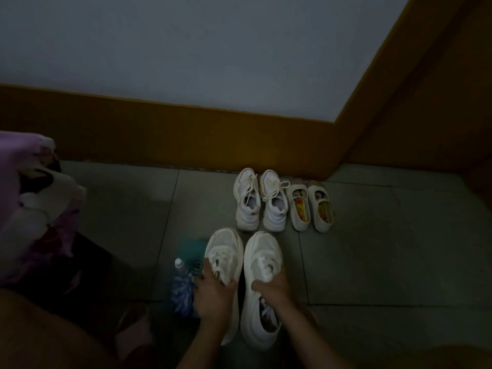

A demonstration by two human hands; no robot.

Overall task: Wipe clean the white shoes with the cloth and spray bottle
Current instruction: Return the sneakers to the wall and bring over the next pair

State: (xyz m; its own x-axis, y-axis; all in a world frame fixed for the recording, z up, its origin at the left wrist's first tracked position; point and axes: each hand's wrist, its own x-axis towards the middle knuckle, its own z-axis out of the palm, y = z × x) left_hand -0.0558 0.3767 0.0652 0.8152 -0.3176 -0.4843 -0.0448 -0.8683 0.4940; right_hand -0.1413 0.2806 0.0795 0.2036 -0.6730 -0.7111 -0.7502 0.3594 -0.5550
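Two large white sneakers stand side by side on the floor in front of me, toes pointing away. My left hand [213, 294] grips the left sneaker [226, 251] at its tongue and laces. My right hand [274, 288] grips the right sneaker [262, 251] at its tongue the same way. Just left of the left sneaker stands a spray bottle [182, 267] with a clear cap and a blue-and-white label. A teal cloth [193, 245] lies on the floor behind the bottle, partly hidden by it and the shoe.
Another pair of white laced sneakers [259, 199] and a pair of small cream slip-ons [310, 205] stand near the brown baseboard [186, 134]. A purple patterned fabric bundle [34, 198] is at the left. The grey tiled floor [386, 249] stretches right. The room is dim.
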